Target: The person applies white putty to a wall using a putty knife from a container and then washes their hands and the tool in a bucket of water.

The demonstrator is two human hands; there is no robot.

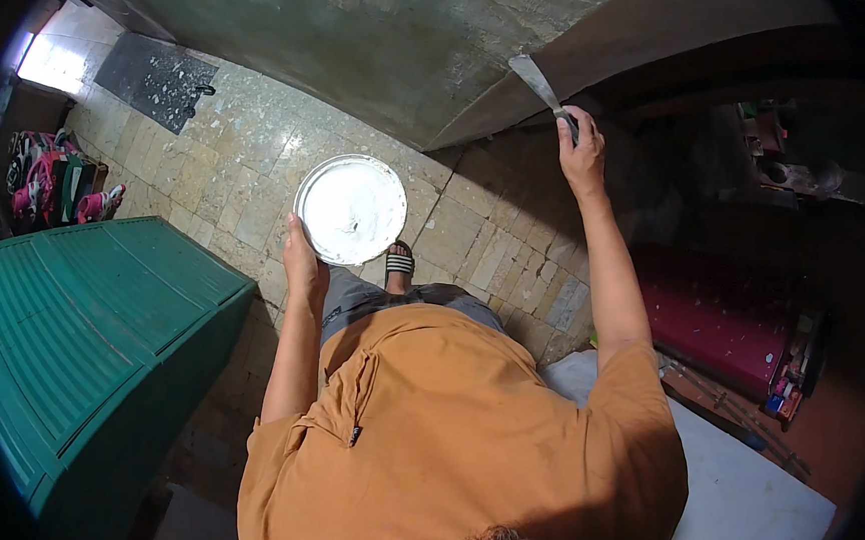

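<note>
My left hand (305,263) grips the near left rim of a round white tub lid or shallow tub (350,209). White paste, like filler or putty, covers its inside, with a small dark spot in the middle. Raised at the right, my right hand (583,152) is wrapped round the dark handle of a putty knife (540,81). Its metal blade points up and left, toward the corner of a grey-green plastered wall (368,45). Whether the blade touches the wall I cannot tell.
A green ribbed cabinet (68,315) stands close on the left, with pink and dark bags (58,179) behind it. A speckled dark mat (150,80) lies on the tiled floor (249,172). To the right are a dark red case (715,315) and a white board (747,503).
</note>
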